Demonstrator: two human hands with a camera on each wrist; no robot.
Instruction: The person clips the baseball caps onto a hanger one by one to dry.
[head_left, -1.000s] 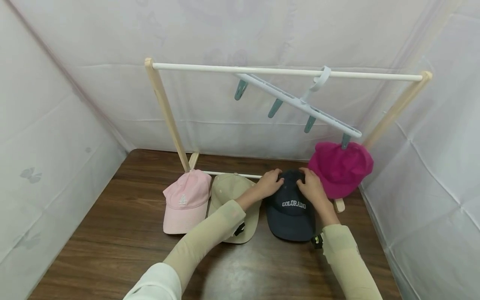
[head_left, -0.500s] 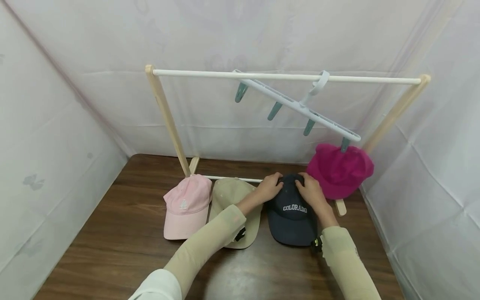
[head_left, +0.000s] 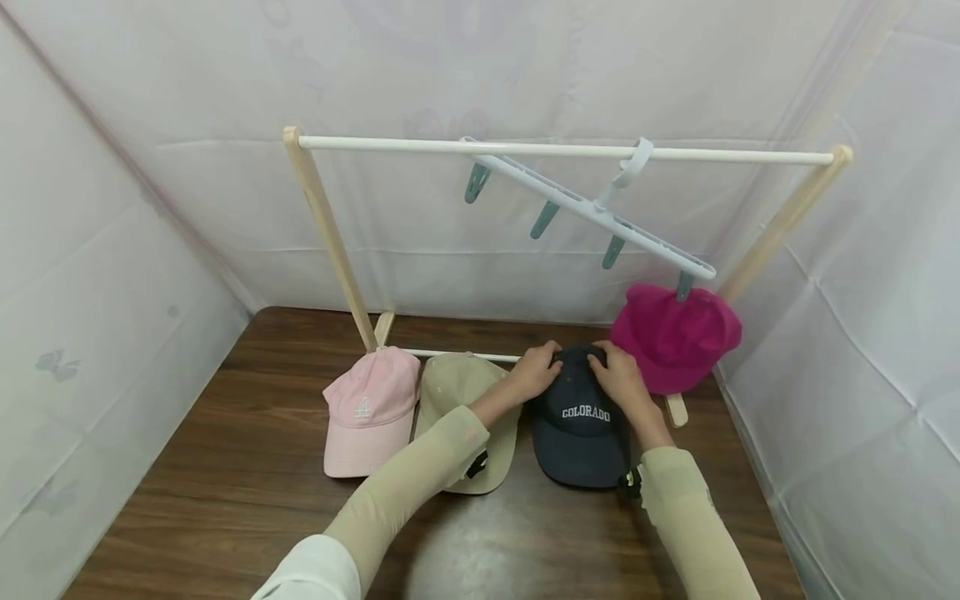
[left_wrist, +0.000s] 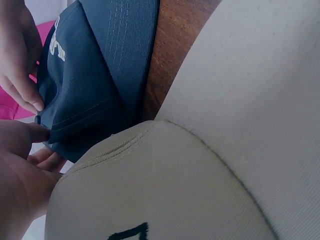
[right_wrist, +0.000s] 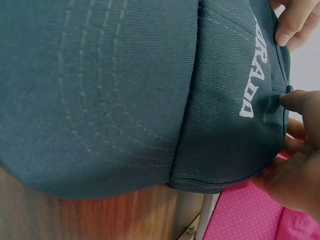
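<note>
A dark navy baseball cap with white COLORADO lettering lies on the table, brim toward me. My left hand grips the back of its crown on the left side, thumb on top. On the right side of the crown, my right hand holds it the same way; in the right wrist view the thumb lies on top and the fingers go underneath. Close behind my right hand, a magenta cap hangs from a clip of the white hanger. The beige cap sits partly under my left forearm.
A pink cap lies left of the beige one on the wooden table. The hanger hooks over the white rail of a wooden-legged rack, slanting, with several teal clips. White cloth walls enclose the table.
Both hands keep their hold on the navy cap, which stays in place. The whole view shifts slightly with the head.
</note>
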